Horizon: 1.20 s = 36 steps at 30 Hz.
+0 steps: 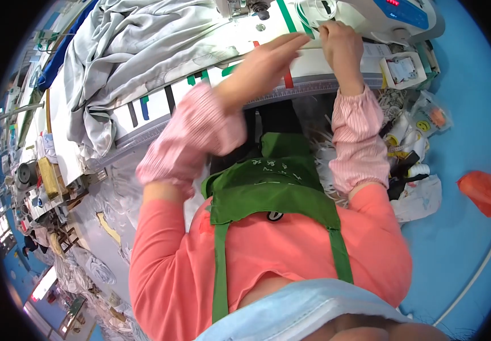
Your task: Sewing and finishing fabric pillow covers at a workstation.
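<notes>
My left hand (268,59) is stretched flat over the white sewing table (160,105), fingers straight and pointing right, slightly blurred, with nothing in it. Just to its right, my right hand (342,42) has its fingers curled and pinched together at the foot of the white sewing machine (370,17), beside thin white thread loops (313,11). What it pinches is too small to tell. The fingertips of both hands almost meet. Both forearms wear pink striped sleeve covers. A red tape strip (288,78) lies on the table under my left hand.
A big heap of grey fabric (132,45) covers the table's left half. A small white box (401,69) sits at the table's right end. Bags and cones of thread (416,133) crowd the blue floor on the right, with an orange bag (487,193) farther out.
</notes>
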Motion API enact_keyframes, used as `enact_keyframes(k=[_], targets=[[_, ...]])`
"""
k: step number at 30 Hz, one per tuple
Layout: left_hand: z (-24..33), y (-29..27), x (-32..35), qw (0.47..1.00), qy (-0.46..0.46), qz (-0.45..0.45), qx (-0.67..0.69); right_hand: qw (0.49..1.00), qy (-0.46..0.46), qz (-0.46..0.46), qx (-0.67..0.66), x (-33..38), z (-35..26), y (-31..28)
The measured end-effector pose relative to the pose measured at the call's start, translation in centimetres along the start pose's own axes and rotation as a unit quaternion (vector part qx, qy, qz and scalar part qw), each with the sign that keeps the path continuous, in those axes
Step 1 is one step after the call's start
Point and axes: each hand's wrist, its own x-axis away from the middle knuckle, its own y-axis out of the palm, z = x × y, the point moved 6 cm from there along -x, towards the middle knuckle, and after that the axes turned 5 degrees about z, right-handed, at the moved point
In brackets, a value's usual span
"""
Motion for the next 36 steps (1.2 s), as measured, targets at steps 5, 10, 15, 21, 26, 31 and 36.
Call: enact_keyframes(k=[5, 10, 15, 21, 26, 31, 36], targets=[[-6.0, 8.3, -5.4, 0.997, 0.063, 0.042, -0.028, 0.981, 0.087, 0.082, -0.153, 3.3, 1.7, -4.1], [-8.2, 9.7, -8.2, 0.989, 0.127, 0.057, -0.042, 0.922, 0.220, 0.150, -0.281, 5.4, 4.8, -6.7], [-7.9, 7.4, -7.4, 0.989, 0.108, 0.100, -0.001, 0.765, 0.256, 0.332, -0.488, 8.7, 6.6, -6.9], [-2.3, -0.9, -0.4, 0.983, 0.045, 0.045, -0.175, 0.885, 0.258, 0.090, -0.378, 8.8, 8.5, -1.9], [-7.2, -8.0, 1.9, 0.923, -0.050, 0.040, -0.380, 0.976, -0.053, 0.062, -0.201, 2.2, -0.3, 3.0], [-10.9, -8.6, 1.2, 0.903, -0.135, -0.066, -0.402, 0.993, -0.076, 0.042, -0.079, -0.1, -2.8, 6.8], [-11.5, -9.0, 1.8, 0.958, -0.061, 0.004, -0.282, 0.977, -0.093, 0.167, -0.092, 0.4, -5.8, 3.1]])
